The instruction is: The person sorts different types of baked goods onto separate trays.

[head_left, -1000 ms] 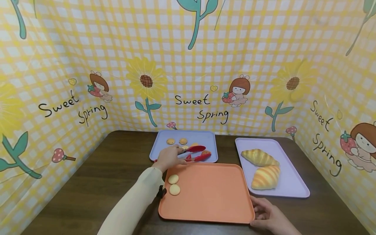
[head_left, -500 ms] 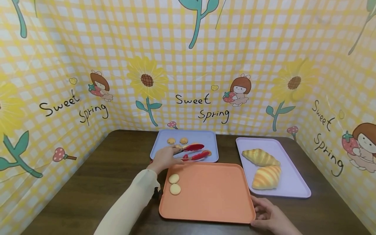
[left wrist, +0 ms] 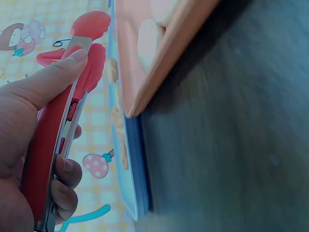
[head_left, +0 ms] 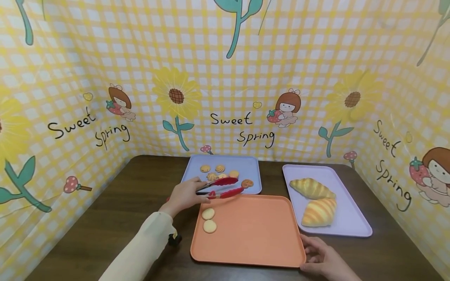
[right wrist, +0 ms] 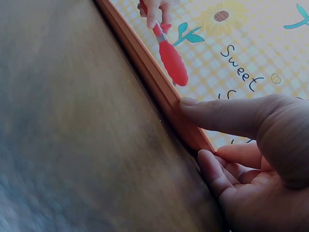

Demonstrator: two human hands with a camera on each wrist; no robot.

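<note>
My left hand (head_left: pixel 183 196) grips a pair of red-tipped kitchen tongs (head_left: pixel 226 181), their tips spread apart with nothing between them. In the left wrist view, the thumb lies along the handle of the tongs (left wrist: pixel 46 145) and the fingers curl round the other side. The tips hang over the near part of a blue tray (head_left: pixel 251 164) bearing several cookies (head_left: pixel 219 168); a brown cookie (head_left: pixel 247 183) sits just right of them. My right hand (head_left: pixel 327 259) holds the near right corner of an orange tray (head_left: pixel 256 234), thumb on its rim. Two pale round cookies (head_left: pixel 209 226) lie at that tray's left.
A lilac tray (head_left: pixel 351 218) at the right bears two croissant-like breads, one yellowish (head_left: pixel 311 188) and one striped (head_left: pixel 319 212). All three trays are on a dark wooden table (head_left: pixel 116 218). A patterned checked cloth (head_left: pixel 225 78) walls in the back and sides.
My left hand has drawn the tongs left and towards me, off the brown cookie at the blue tray's right, and more cookies show. The right hand keeps its place on the orange tray.
</note>
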